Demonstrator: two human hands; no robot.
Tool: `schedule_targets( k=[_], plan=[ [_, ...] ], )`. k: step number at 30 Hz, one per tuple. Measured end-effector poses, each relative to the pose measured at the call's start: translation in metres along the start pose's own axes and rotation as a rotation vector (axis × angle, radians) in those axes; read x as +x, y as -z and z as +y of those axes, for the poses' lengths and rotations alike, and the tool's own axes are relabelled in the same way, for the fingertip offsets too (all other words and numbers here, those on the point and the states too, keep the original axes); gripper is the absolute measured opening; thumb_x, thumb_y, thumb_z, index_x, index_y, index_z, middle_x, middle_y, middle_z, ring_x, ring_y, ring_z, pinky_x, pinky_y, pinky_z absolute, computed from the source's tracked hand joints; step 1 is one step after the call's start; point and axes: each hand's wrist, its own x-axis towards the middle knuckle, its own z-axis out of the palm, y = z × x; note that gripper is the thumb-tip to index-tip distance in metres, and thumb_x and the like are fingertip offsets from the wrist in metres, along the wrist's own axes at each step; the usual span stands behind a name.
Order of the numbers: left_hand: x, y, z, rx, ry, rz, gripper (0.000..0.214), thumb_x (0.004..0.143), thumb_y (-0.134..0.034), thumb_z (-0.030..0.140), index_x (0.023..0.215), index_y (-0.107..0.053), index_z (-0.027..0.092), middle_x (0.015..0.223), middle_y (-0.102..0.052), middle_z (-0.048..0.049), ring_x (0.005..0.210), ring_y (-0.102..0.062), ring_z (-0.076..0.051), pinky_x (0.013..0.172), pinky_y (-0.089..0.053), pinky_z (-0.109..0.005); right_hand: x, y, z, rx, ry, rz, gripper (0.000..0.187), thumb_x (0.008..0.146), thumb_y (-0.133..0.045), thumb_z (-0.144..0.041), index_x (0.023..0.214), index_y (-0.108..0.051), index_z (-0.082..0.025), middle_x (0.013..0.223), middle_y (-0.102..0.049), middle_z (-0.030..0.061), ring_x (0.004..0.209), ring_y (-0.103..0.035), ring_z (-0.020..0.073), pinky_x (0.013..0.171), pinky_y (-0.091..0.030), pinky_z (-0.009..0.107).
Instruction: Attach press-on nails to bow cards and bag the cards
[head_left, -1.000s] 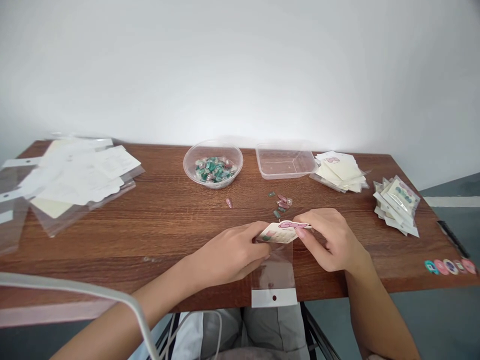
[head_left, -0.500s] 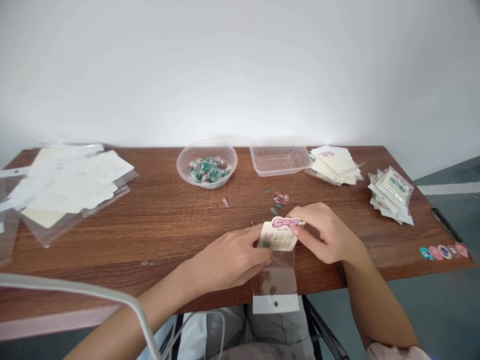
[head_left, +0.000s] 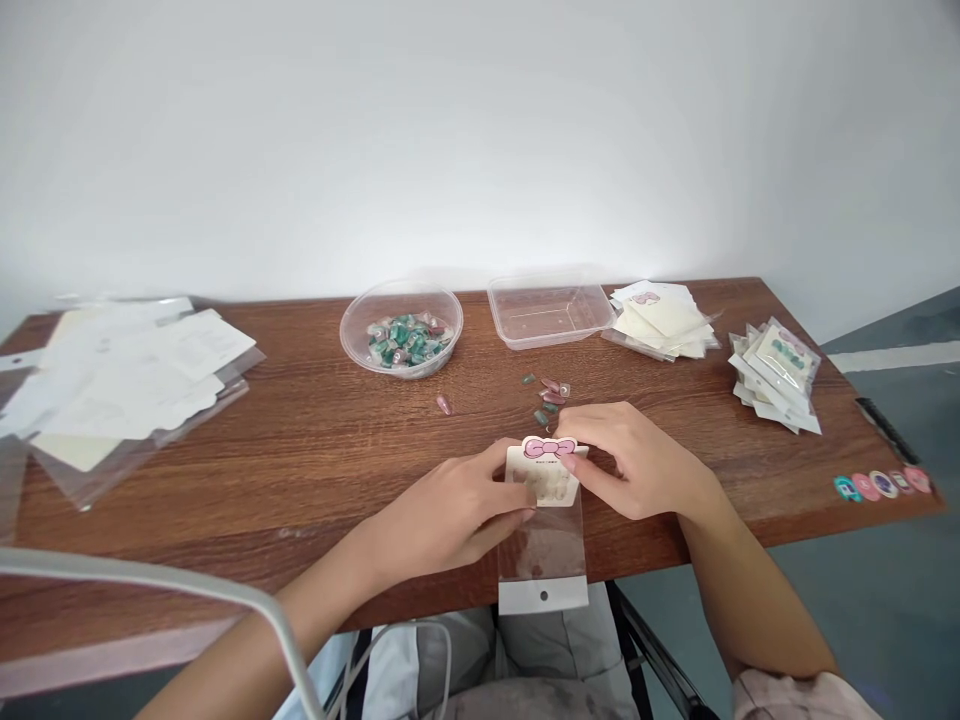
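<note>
Left hand: from my view, the left hand [head_left: 457,510] is in a narrow pinch on the lower left of the bow card and the mouth of the bag.
Right hand: the right hand [head_left: 634,465] is also narrow, with its fingertips [head_left: 574,462] on the card's right edge, just under the bow.
Bow card: a cream die-cut bow card [head_left: 546,480] is topped by a pink bow and carries small press-on nails, which are partly blurred. It sits at the mouth of the bag, but I cannot tell how far in it is.
Clear bag: the clear poly bag [head_left: 541,552] hangs below the card, past the front edge of the tabletop [head_left: 300,445], and ends in a white header strip [head_left: 544,596] with a punched hole.
Handling: I judge both to be very light. The card looks stiff but could bend at the bow, while the film looks thin, slippery and quick to crease. I would hold the card by its side edges and the bag by its header.
Rear edge: a round clear bowl [head_left: 401,330] of teal and pink nails stands beside a clear rectangular tub [head_left: 547,312].
Mid-tabletop: loose nails [head_left: 550,395] lie just above the hands.
Right side: bagged cards [head_left: 776,378] are stacked near the right edge.
</note>
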Motion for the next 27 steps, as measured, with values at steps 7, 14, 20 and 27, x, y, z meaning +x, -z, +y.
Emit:
schedule_targets(
  k=[7, 14, 20, 27],
  plan=[
    [0.001, 0.002, 0.001, -0.062, 0.023, -0.021, 0.019, 0.104, -0.052, 0.023, 0.091, -0.066, 0.019, 0.107, -0.057, -0.0057, 0.078, -0.060, -0.013, 0.067, -0.046, -0.025, 0.001, 0.001, 0.000, 0.023, -0.031, -0.056, 0.017, 0.098, -0.051, -0.018, 0.081, -0.055, -0.020, 0.107, -0.059, 0.0068, 0.089, -0.056, 0.0191, 0.081, -0.044, 0.036],
    [0.001, 0.009, 0.005, -0.216, 0.042, -0.023, 0.018, 0.103, -0.054, 0.021, 0.095, -0.069, 0.020, 0.124, -0.058, -0.0068, 0.085, -0.063, -0.011, 0.073, -0.047, -0.025, 0.003, -0.003, -0.001, 0.160, 0.001, -0.167, 0.014, 0.096, -0.054, -0.013, 0.087, -0.063, -0.019, 0.118, -0.064, 0.0106, 0.105, -0.061, 0.0232, 0.092, -0.049, 0.041],
    [0.000, 0.012, 0.006, -0.273, 0.067, 0.005, 0.017, 0.103, -0.056, 0.020, 0.093, -0.070, 0.020, 0.126, -0.060, -0.0064, 0.085, -0.064, -0.011, 0.073, -0.047, -0.025, 0.006, -0.005, -0.001, 0.222, -0.025, -0.181, 0.038, 0.109, -0.045, -0.030, 0.080, -0.066, -0.018, 0.109, -0.066, 0.0091, 0.100, -0.061, 0.0206, 0.091, -0.048, 0.040],
    [0.000, 0.011, 0.005, -0.359, 0.075, -0.006, 0.017, 0.104, -0.057, 0.023, 0.101, -0.074, 0.023, 0.127, -0.062, -0.0076, 0.105, -0.067, -0.017, 0.087, -0.052, -0.029, 0.006, -0.011, 0.001, 0.208, -0.011, -0.290, 0.028, 0.104, -0.052, -0.020, 0.085, -0.072, -0.018, 0.107, -0.066, 0.0085, 0.100, -0.060, 0.0211, 0.089, -0.048, 0.038]
  ],
)
